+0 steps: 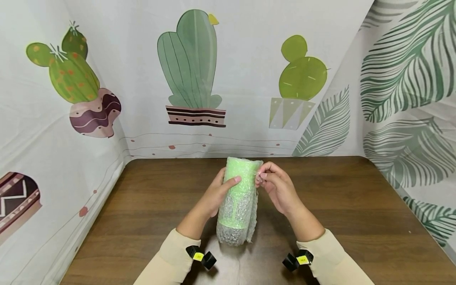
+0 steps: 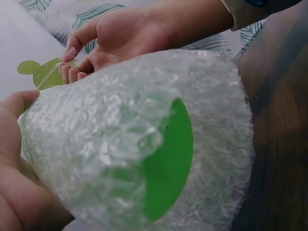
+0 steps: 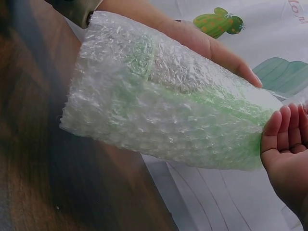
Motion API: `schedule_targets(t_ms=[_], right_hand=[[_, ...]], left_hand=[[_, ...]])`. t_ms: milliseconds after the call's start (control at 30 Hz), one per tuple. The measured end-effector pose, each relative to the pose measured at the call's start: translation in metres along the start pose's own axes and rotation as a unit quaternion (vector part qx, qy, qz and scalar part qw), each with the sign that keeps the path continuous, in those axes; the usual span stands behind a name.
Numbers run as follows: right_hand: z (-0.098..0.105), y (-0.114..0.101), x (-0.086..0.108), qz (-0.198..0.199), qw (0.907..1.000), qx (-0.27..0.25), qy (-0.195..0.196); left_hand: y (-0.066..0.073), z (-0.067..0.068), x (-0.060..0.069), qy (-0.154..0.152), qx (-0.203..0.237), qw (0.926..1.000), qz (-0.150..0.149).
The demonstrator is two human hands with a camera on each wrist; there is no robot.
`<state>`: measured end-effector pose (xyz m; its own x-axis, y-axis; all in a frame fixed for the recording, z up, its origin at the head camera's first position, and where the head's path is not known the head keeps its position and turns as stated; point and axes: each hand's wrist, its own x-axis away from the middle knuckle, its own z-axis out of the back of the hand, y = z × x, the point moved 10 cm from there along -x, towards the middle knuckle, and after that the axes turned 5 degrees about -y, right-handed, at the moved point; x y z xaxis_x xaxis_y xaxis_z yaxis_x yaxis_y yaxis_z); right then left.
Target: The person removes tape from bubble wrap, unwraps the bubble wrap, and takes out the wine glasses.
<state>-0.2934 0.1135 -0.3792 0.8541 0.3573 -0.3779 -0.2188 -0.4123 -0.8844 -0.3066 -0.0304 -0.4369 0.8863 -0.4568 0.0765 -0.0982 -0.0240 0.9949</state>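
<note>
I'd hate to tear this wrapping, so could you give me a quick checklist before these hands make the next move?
1. Left hand grips the bubble-wrapped package: ok, around its left side in the head view.
2. Right hand pinches the clear strip, perhaps tape: ok, at the fingertips.
3. Strip free of the package: cannot tell; it runs toward the wrap near the left hand.
4. Wrap flap lying flat: not ok, it stands out along the package's side.
5. Contents undamaged: cannot tell, bubble wrap covers them.
</note>
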Motion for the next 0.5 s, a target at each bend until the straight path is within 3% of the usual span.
schedule_targets(t_ms=[500], right_hand=[[-0.0033, -0.0043, -0.0001, 0.012, 0.9993, -0.031, -0.019]], left_hand=[[-0.0017, -0.003, 0.0001, -0.018, 0.022, 0.9996, -0.001]])
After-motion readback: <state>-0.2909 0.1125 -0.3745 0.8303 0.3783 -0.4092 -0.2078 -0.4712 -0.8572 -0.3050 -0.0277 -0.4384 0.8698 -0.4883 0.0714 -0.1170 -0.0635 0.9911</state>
